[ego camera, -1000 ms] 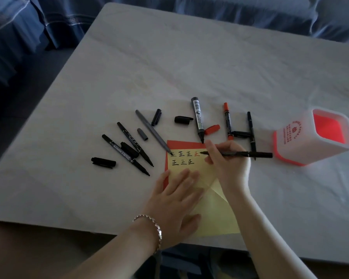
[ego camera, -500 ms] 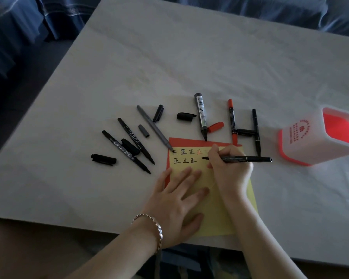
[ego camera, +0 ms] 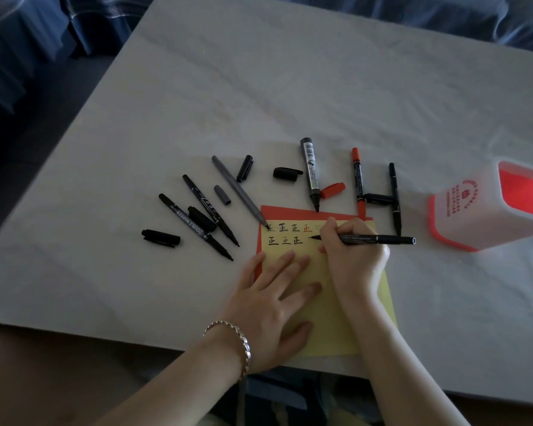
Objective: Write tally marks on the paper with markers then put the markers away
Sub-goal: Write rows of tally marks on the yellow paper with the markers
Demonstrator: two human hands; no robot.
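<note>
A yellow paper [ego camera: 326, 330] lies on a red sheet [ego camera: 290, 212] near the table's front edge, with two rows of tally marks [ego camera: 286, 233] at its top. My right hand [ego camera: 351, 256] grips a thin black marker [ego camera: 379, 240], its tip touching the paper just right of the second row. My left hand [ego camera: 274, 299] rests flat on the paper with fingers spread. Several uncapped markers lie around the paper's top: a grey one [ego camera: 239, 190], a thick black one [ego camera: 310, 172], a red one [ego camera: 358, 182], black ones [ego camera: 197, 226].
A white and red pen holder [ego camera: 462, 210] lies tipped at the right, its opening facing right. Loose caps [ego camera: 160, 237] are scattered among the markers on the pale table [ego camera: 259, 87]. Blue fabric lies beyond the far edge.
My right hand has brought the marker tip down from the first row to the end of the second row. The left hand has stayed on the paper.
</note>
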